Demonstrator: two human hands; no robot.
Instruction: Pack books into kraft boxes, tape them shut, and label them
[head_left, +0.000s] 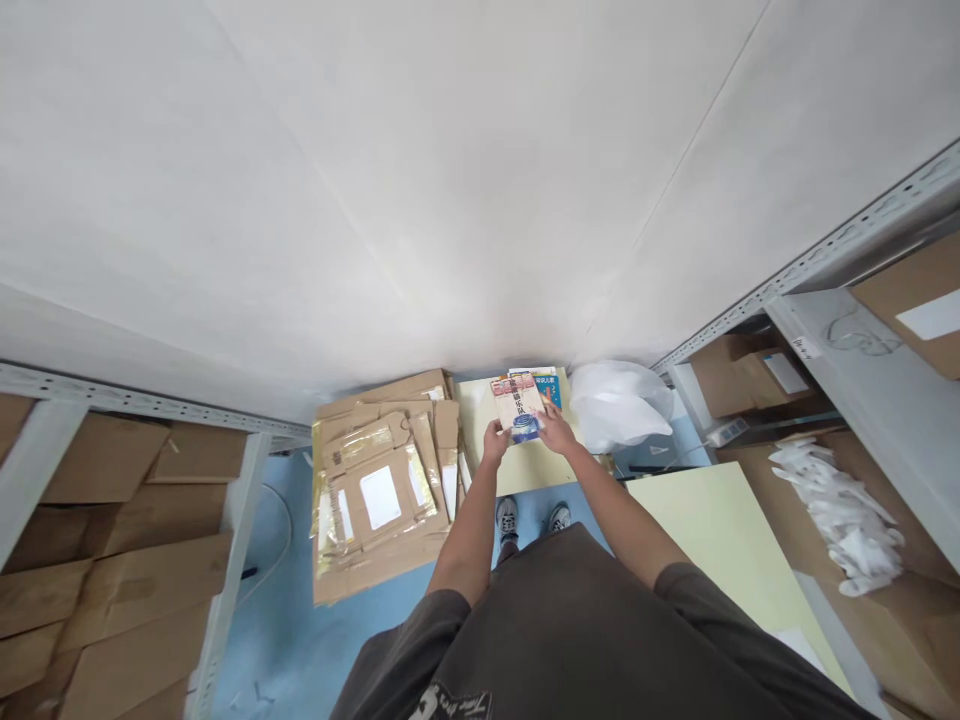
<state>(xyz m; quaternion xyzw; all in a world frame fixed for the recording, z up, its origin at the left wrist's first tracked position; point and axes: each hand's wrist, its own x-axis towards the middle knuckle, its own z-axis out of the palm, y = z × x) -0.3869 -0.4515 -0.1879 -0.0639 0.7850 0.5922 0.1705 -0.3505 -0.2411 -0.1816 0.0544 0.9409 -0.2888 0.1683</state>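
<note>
A thin book [516, 400] with a pale cover, dark lettering and a blue lower part is held between my two hands over a pale yellow table [480, 478]. My left hand [495, 441] grips its lower left corner. On the lower right edge, the fingers of my right hand [555, 430] are closed. Just behind it, a blue book [549, 388] and other printed covers lie at the table's back edge, partly covered by the held book.
Flattened cardboard boxes [360, 540] are stacked on the left. A white plastic bag [622, 405] sits right of the books, near a second yellow table [720, 540]. Shelves with cardboard boxes [150, 540] line both sides; white plastic pieces [840, 510] lie in a right-hand box.
</note>
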